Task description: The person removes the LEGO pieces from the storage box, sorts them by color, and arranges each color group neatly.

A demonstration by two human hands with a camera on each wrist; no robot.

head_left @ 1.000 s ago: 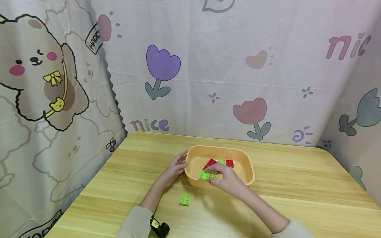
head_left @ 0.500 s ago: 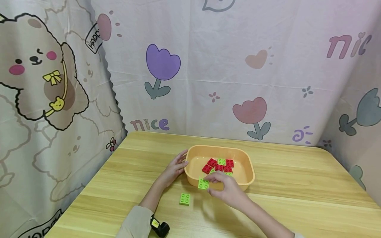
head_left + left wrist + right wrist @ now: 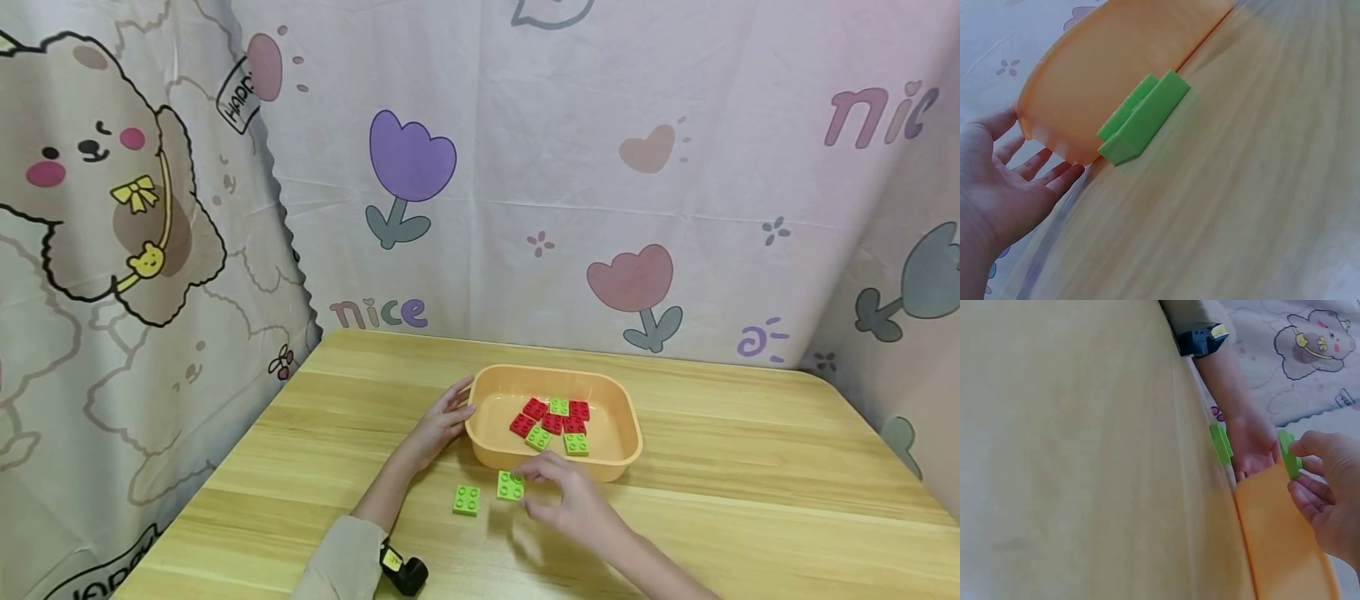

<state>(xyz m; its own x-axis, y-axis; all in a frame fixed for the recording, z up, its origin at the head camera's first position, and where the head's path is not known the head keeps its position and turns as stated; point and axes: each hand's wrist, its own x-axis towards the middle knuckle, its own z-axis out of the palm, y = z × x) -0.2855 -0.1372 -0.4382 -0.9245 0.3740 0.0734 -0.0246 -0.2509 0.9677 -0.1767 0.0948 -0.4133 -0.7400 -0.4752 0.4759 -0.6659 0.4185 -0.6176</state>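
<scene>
In the head view, my right hand pinches a light green toy building block by its edge, between thumb and fingers. The held block is above the table in the right wrist view. Another green block lies on the table, left of the held one. My left hand rests against the left end of an orange plastic basin. In the left wrist view, the left hand's fingers are extended, with their tips at the basin wall. Inside the basin lie several red blocks and green blocks.
A wooden table bears everything. Behind it hangs a patterned cloth, and more cloth hangs along the left and right sides. A black device is strapped to the left wrist beside the sleeve.
My right hand has carried the green block from over the basin toward me, past its front rim and over the table. The left hand has stayed at the basin's end.
</scene>
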